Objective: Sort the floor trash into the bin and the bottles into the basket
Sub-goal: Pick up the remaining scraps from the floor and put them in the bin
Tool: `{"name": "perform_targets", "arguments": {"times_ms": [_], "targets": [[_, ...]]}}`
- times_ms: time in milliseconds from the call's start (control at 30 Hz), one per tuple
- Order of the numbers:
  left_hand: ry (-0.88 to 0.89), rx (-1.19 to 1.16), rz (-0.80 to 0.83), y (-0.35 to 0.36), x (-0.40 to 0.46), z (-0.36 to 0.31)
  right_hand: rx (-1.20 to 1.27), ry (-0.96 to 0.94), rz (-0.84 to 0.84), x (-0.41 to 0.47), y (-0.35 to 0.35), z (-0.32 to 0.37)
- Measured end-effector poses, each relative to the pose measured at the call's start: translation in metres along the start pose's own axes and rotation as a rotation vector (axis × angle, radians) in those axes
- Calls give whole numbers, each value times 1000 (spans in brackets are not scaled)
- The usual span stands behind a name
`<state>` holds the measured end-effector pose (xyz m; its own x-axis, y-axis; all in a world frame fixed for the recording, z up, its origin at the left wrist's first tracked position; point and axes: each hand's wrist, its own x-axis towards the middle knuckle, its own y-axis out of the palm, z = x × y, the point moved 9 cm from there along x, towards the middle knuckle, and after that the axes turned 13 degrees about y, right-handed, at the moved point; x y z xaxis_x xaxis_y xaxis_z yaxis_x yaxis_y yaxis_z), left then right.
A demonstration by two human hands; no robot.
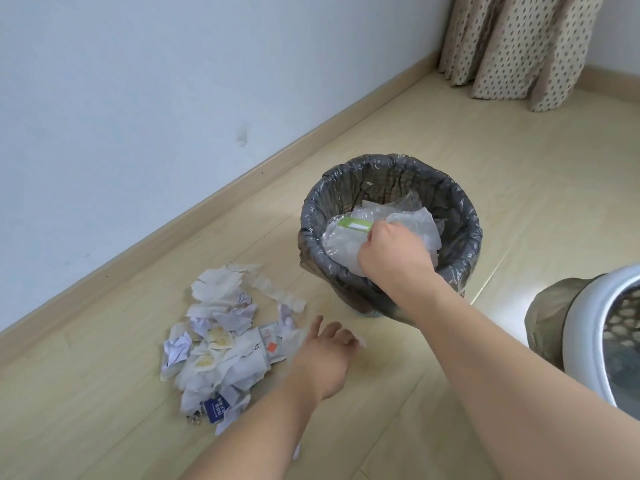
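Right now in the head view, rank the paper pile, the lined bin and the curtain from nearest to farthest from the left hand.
1. Paper pile: on the floor just left of the left hand.
2. Lined bin: beyond it to the right, right hand inside.
3. Curtain: far corner, top right.

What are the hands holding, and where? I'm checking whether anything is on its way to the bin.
The right hand grips clear plastic packaging at its near edge, over the bin. The left hand holds nothing.

right hand (393, 249) grips clear plastic (341, 242) inside the bin (460, 216) — left hand (323, 355) spread beside paper scraps (221, 344).
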<state>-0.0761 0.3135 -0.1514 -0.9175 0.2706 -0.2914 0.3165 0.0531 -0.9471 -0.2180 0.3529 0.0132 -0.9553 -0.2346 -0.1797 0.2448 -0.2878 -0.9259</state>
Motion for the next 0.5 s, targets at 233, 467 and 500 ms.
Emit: {"name": "perform_targets", "arguments": {"times_ms": [233, 467, 500], "targets": [[-292, -76, -114, -45, -64, 68, 152, -284, -437, -42, -38, 47], [-493, -157, -71, -42, -167, 104, -45, -940, -212, -158, 74, 90], [-513, -174, -41, -36, -179, 103, -111, -993, -121, -171, 100, 87]]}}
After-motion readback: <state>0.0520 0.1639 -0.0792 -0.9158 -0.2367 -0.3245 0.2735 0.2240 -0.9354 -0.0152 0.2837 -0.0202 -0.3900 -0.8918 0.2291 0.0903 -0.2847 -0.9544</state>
